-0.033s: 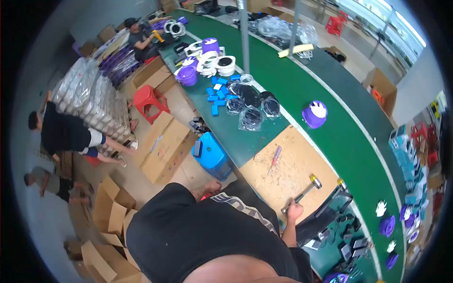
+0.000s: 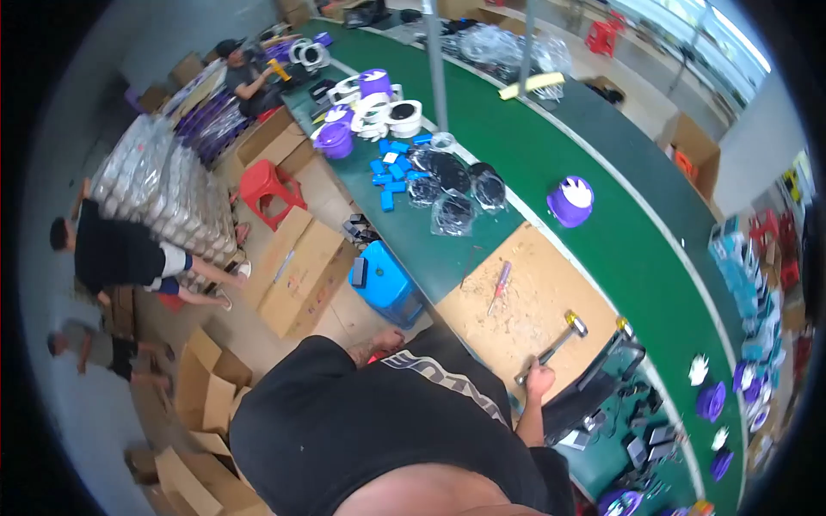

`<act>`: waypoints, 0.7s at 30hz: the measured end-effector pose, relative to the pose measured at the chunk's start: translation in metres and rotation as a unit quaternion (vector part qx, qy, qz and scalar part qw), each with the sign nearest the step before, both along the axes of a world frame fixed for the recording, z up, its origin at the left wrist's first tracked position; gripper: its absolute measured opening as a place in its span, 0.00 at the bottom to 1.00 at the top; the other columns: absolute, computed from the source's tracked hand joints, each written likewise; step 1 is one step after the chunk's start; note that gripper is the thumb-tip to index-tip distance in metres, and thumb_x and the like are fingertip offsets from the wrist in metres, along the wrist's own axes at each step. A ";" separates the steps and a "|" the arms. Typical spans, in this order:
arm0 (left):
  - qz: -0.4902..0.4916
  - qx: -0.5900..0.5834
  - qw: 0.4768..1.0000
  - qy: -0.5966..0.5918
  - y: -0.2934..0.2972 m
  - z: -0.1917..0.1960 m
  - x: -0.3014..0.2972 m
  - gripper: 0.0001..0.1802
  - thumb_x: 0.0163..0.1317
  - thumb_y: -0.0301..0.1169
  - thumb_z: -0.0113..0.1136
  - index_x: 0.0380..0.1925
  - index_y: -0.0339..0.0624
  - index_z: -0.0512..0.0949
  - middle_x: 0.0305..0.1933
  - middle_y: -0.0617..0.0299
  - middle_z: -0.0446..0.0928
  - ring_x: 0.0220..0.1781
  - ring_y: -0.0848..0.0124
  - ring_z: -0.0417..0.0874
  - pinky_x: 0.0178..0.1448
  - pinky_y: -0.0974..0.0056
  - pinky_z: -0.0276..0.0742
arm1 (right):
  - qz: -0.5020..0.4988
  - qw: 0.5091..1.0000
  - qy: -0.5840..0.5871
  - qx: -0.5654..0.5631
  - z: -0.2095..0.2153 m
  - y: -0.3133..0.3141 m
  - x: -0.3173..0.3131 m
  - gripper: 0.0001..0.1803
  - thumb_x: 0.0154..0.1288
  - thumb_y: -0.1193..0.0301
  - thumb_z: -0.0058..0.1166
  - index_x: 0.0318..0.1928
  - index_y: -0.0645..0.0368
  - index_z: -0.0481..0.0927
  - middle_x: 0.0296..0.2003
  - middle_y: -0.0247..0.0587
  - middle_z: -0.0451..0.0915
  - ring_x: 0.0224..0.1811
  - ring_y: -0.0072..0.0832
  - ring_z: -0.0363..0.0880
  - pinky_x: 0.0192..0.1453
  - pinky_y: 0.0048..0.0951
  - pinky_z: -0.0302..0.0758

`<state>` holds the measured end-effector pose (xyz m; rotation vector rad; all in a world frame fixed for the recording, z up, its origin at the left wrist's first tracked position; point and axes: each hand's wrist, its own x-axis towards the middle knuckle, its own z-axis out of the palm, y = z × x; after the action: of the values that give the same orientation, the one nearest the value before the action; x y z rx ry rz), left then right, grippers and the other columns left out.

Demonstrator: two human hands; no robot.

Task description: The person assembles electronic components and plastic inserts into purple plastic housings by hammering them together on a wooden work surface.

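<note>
My right hand is closed round the handle of a hammer. The hammer lies over a light brown board, its yellow-tipped head pointing away from me. Further up on that board rests a screwdriver with a reddish handle, among small scattered scraps. Down beside my lap, my left hand has its fingers curled; what they hold, if anything, is hidden. Something red shows just under it.
Black parts in clear bags and small blue boxes lie beyond the board. A purple pot stands on the green belt. Left are a blue stool and cartons. Other people work at left.
The whole view has shifted slightly. My right hand stays on the hammer, and my left hand keeps its place by my lap.
</note>
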<state>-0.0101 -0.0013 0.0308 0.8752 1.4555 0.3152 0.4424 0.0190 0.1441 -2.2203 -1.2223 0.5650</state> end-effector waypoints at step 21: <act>-0.001 0.110 0.990 -0.091 0.355 0.182 0.003 0.29 0.64 0.48 0.54 0.59 0.41 0.68 0.57 0.57 0.72 0.58 0.67 0.72 0.52 0.58 0.75 | -0.076 0.951 0.298 0.037 0.014 0.293 -0.035 0.42 0.67 0.38 0.26 0.66 0.60 0.60 0.66 0.47 0.57 0.69 0.42 0.46 0.70 0.37 0.41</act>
<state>-0.0070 0.3539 0.2124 0.9977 1.2657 0.5487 0.4079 0.3123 0.1580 -1.8526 -0.7354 1.0142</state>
